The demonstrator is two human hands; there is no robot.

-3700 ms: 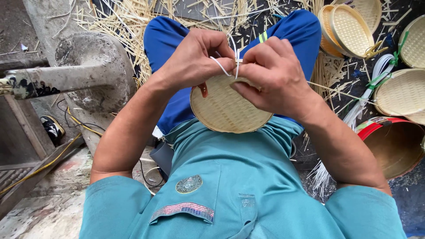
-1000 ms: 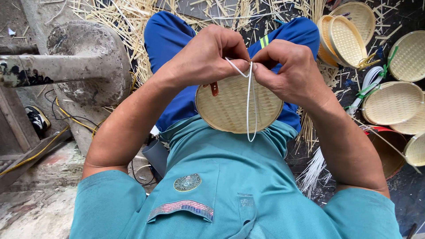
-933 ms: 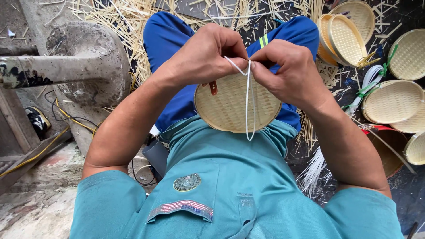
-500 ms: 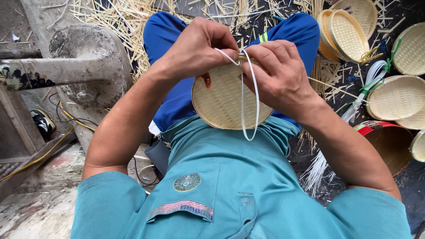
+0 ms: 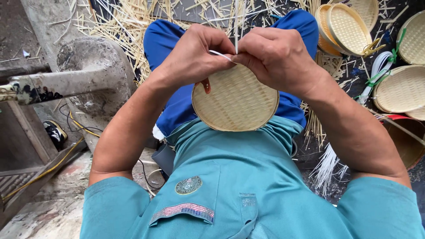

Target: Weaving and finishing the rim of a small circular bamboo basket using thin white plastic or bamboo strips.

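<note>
Straw-littered floor (image 5: 119,26), grey machine arm (image 5: 66,82) at our left. Round woven tray (image 5: 237,99) rests on our lap against the blue trousers. Both hands pinch the white strip (image 5: 221,55) at its far rim: left hand (image 5: 195,57), right hand (image 5: 276,57). The loop that hung over the weave is now drawn short, so we judge the binding tightened. Finished trays (image 5: 400,90) stacked right; round badge and striped patch on the teal shirt.

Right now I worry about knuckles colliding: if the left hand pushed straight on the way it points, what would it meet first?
Probably the right hand: the left hand points across the woven bamboo tray toward it, fingertips nearly touching at the white strip.
</note>
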